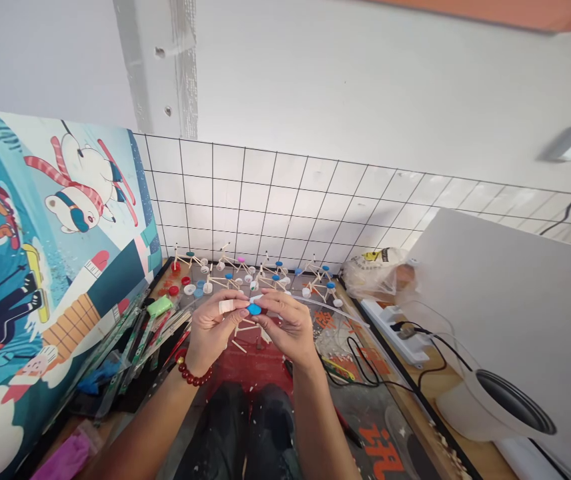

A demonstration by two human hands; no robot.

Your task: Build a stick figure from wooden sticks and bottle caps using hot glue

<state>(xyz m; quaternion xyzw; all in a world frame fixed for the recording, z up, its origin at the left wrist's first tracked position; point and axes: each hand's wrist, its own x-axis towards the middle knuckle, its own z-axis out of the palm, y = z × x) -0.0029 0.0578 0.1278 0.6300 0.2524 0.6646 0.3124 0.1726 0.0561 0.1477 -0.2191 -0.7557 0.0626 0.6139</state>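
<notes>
Both hands meet at the middle of the head view, over the near part of the table. Between their fingertips is a small blue piece (254,309), with something white at its upper edge. My left hand (218,320), with a bandaged finger and a red bead bracelet (194,375) at the wrist, pinches it from the left. My right hand (285,323) grips its right side with thumb and fingers. Just beyond stand several small stick figures, one with a blue cap (275,277), on white bottle caps (338,303). Loose sticks (239,346) lie below the hands.
Packets and tools (138,340) crowd the left, with a green packet (160,306) on top. At right are a plastic bag (373,273), a white power strip (396,333), black cables and a round white container (475,407). A wire grid (275,200) stands behind.
</notes>
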